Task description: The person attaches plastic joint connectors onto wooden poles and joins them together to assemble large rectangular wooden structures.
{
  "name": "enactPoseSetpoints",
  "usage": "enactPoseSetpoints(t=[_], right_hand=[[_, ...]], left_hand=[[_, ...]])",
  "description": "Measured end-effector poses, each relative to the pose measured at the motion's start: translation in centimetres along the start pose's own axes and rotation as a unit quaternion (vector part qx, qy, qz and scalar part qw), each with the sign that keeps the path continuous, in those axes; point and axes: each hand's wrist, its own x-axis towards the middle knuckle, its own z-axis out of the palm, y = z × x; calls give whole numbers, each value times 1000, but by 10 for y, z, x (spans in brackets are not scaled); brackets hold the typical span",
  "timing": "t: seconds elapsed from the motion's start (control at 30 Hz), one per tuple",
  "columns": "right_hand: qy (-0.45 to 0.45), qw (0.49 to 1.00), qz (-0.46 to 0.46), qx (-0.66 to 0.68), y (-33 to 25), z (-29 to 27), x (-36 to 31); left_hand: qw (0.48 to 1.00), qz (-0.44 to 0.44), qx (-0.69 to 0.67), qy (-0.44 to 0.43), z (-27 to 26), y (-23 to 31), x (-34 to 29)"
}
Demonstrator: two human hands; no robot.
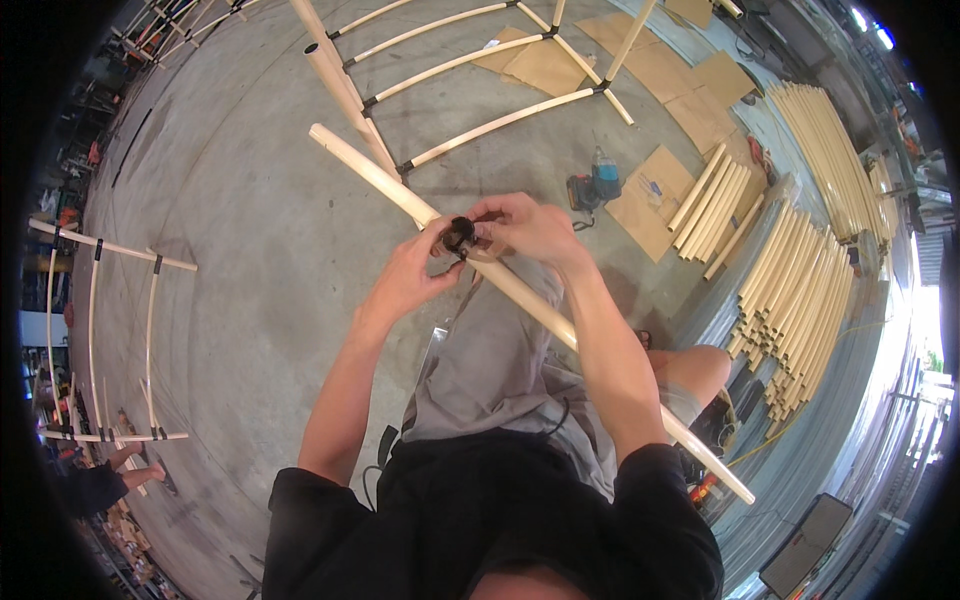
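A long cream-coloured pipe [530,300] slants across my lap, from the upper left down to the lower right. Around its middle sits a black pipe joint [459,236], with both my hands on it. My left hand [408,275] grips the joint from the left, thumb below and fingers above. From the right, my right hand [525,228] pinches the joint's other side with bent fingers. The fingers partly cover the joint, so I cannot tell whether it is closed round the pipe.
Ahead stands a frame of cream pipes [500,125] with black joints. A cordless drill [596,184] is on the floor near cardboard [648,205]. Pipe stacks [795,300] lie at right. Another frame [97,340] stands at left, near another person [110,480].
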Motion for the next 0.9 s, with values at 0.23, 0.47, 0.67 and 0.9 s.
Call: enactPoseSetpoints(t=[0.23,0.47,0.67,0.9], right_hand=[[40,998,8,-56,-16,5,-9],[19,999,14,-38,-5,2,-3],[45,995,42,-74,-10,4,-7],[-1,1000,20,-3,13,-1,6]], left_hand=[[999,-31,-4,-16,-1,4,1],[995,-6,-58,-85,-22,0,8],[967,-59,-177,-172,-36,-14,25],[929,-76,-259,-253,-50,-13,46]])
